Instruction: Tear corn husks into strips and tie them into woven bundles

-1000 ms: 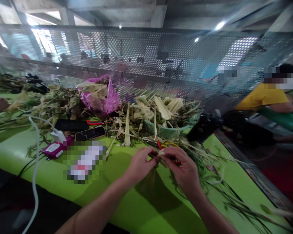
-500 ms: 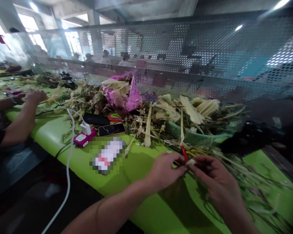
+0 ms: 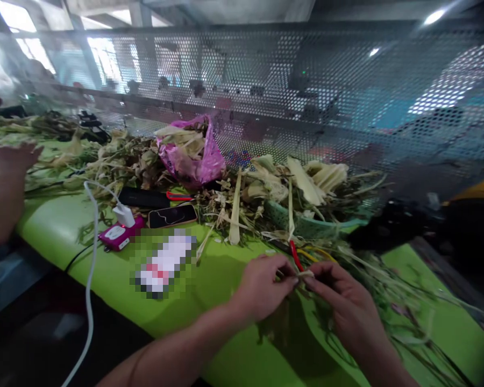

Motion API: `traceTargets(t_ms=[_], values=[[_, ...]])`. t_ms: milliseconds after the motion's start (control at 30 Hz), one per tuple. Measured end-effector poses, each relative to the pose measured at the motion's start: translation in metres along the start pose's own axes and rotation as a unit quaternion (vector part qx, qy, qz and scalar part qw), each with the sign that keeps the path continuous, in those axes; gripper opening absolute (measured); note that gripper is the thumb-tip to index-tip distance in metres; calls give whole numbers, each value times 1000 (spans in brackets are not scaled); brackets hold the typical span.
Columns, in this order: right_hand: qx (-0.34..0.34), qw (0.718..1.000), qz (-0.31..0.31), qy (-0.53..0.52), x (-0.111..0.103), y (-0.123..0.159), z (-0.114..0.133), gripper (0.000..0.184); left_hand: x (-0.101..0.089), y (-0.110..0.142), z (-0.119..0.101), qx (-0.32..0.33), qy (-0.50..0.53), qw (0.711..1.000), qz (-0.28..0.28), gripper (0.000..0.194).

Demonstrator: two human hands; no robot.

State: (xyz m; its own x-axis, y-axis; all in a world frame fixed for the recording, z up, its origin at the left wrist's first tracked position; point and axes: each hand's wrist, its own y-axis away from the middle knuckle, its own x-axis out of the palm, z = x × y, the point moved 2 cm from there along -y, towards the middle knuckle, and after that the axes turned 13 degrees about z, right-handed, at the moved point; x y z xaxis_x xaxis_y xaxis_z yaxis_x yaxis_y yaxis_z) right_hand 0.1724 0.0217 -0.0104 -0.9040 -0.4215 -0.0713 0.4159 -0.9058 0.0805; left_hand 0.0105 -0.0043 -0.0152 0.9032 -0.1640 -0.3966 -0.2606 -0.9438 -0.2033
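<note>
My left hand (image 3: 260,287) and my right hand (image 3: 344,301) meet over the green table (image 3: 210,301). Both pinch a small strip of pale corn husk (image 3: 306,274) between thumb and fingertips; the fingers partly cover it. Just behind the strip lies a red handle (image 3: 296,256), its tool hidden among scraps. A yellow handle or cord (image 3: 326,251) is beside it. Past my hands, a green basket (image 3: 310,227) is heaped with dried corn husks (image 3: 304,180). One long husk piece (image 3: 235,212) leans left of the basket.
A pink plastic bag (image 3: 214,156) of husks stands at the back. Left are a dark phone (image 3: 172,216), a blurred-out flat item (image 3: 165,263), a magenta power strip (image 3: 123,234) and a white cable (image 3: 89,301). Thin stalks (image 3: 411,301) lie right. A co-worker's hand (image 3: 14,161) is far left.
The view has shifted, so most things sit further left. The husk strip between my fingers looks thinner and flatter. The co-worker's hand is more spread out.
</note>
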Motion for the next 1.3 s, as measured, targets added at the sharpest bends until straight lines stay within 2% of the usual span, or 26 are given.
traceTargets(t_ms=[200,367,433,567,667,800,900,967,1067,1300], values=[[-6,991,40,126,-2,-5,-5,24,-1,0,2,-39,-86,994,56,9],[-28,959,67,273,-4,-12,-10,19,1,-2,10,-49,-200,973,106,15],[-35,941,58,331,-6,-14,-11,20,-5,-4,11,-46,-204,974,89,18],[-47,911,9,410,-12,-14,-11,42,-33,-4,2,-52,-158,986,-13,19],[-62,911,-7,408,-15,-12,-10,45,-55,-4,-10,-64,-142,986,-64,19],[-81,928,-15,364,-15,-8,-6,39,-78,-18,-18,-61,-209,974,-55,19],[-94,940,-16,327,-13,-7,-3,36,-93,-36,-10,-128,-303,942,-73,18],[-104,944,-15,313,-12,-6,-1,34,-101,-44,0,-172,-351,914,-107,18],[-114,944,-18,309,-11,-5,1,31,-104,-43,15,-209,-376,892,-139,15],[-130,938,-16,319,-9,0,8,25,-103,-32,35,-204,-394,889,-114,13]])
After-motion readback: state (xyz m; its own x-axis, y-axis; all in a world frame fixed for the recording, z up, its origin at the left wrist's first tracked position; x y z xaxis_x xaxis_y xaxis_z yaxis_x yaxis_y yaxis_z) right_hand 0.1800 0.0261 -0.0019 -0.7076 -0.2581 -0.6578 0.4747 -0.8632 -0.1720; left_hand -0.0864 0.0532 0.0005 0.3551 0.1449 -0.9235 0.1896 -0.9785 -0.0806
